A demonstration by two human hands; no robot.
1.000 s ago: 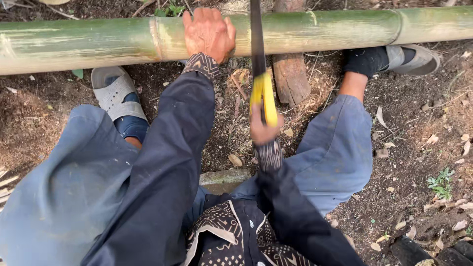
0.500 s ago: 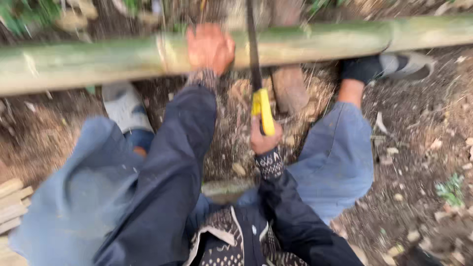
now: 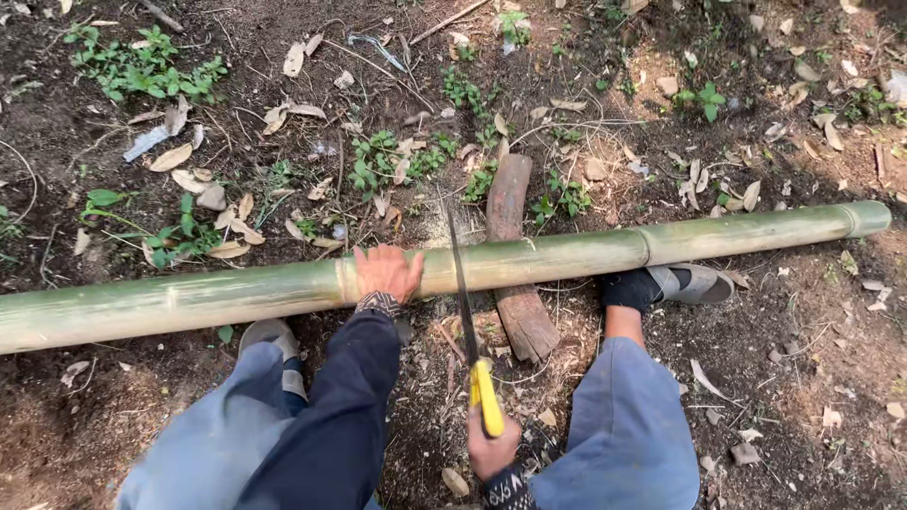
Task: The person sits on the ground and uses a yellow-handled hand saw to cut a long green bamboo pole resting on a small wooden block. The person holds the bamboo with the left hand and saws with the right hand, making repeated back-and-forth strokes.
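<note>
A: Left hand (image 3: 387, 272)?

B: Spread flat on top of the bamboo (image 3: 189, 302), palm down, fingers draped over the far side. Pressing, not wrapped round. Dark sleeve (image 3: 331, 416) running down from the wrist.

A: Right hand (image 3: 491, 451)?

B: Closed tight round the yellow handle (image 3: 486, 397) of the saw (image 3: 461, 283), low in the view, close to the body.

A: Blade?

B: Thin and dark, crossing the bamboo just right of the left hand, tip poking past the far side. Resting in or on the stalk; depth of cut impossible to tell.

A: Bamboo itself?

B: Long, green, lying nearly level across the whole view, left end out of view, right end (image 3: 864, 217) cut square. Propped on a short brown log (image 3: 515, 264) lying crosswise beneath, just right of the blade.

A: Feet?

B: Grey sandal (image 3: 269, 332) under the bamboo on the left, partly hidden. Another grey sandal (image 3: 694, 281) over a dark sock on the right, touching the stalk's near edge. Blue trousers (image 3: 628, 425) on both knees, saw between them.

A: Ground?

B: Dark soil, dry leaves (image 3: 179, 156), small green weeds (image 3: 142, 66), pale sawdust (image 3: 435, 227) beyond the cut.
</note>
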